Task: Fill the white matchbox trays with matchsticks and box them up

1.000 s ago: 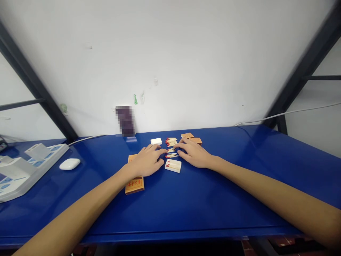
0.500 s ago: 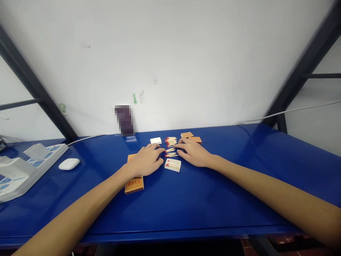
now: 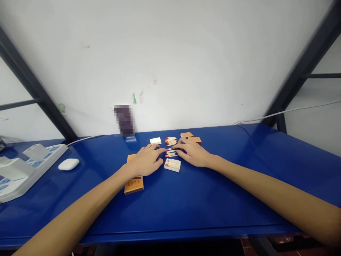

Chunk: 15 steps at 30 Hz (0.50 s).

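Loose red-headed matches lie on the blue table in two bunches, a far bunch (image 3: pixel 170 141) and a near bunch (image 3: pixel 171 153). At the red heads of the near bunch is the index fingertip of my left hand (image 3: pixel 147 160), its thumb held apart. My right hand (image 3: pixel 193 152) is at the plain ends, fingers spread and touching or very close to the sticks. In front sits a white matchbox tray (image 3: pixel 172 170) holding a few matches. Another white tray (image 3: pixel 155 141) stands behind my left fingers. Orange matchbox sleeves (image 3: pixel 134 185) lie partly hidden under my left hand and wrist.
Two more orange matchboxes (image 3: pixel 195 140) lie behind my right hand. Toward the left are a white rounded case (image 3: pixel 68 164) and a white power strip (image 3: pixel 57 151) with plugs. A blurred dark rectangle (image 3: pixel 125 120) stands against the wall.
The matches between my fingertips have shifted nearer, joining the near bunch, so a gap now separates it from the far bunch. Both hands have barely moved.
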Motion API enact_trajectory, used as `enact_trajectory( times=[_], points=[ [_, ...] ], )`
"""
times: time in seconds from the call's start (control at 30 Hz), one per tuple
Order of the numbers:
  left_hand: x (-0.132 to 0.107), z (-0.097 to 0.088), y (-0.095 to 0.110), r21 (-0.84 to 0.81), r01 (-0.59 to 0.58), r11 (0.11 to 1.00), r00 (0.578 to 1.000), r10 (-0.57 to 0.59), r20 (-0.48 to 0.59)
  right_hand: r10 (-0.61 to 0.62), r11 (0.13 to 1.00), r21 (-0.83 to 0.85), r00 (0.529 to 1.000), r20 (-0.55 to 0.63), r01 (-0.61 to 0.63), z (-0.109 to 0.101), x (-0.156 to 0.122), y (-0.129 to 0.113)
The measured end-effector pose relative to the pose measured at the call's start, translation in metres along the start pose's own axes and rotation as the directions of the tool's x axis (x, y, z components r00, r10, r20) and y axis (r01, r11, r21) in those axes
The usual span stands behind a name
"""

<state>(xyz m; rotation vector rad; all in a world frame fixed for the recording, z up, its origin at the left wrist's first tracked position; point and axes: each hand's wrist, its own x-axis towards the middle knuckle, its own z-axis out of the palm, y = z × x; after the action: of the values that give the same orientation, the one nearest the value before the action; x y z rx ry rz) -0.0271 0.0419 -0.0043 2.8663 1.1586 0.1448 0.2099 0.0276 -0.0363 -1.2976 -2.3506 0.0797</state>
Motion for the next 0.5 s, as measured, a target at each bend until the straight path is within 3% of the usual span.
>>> enact_trajectory(
  times=[0.5],
  points=[
    [-0.0010,-0.0039,0.0025,-0.069,-0.005,0.998,1.000,0.003,-0.030,0.008,1.000,-0.027,1.000,0.000,-0.008,0.0000,0.0004,-0.0012]
  ],
)
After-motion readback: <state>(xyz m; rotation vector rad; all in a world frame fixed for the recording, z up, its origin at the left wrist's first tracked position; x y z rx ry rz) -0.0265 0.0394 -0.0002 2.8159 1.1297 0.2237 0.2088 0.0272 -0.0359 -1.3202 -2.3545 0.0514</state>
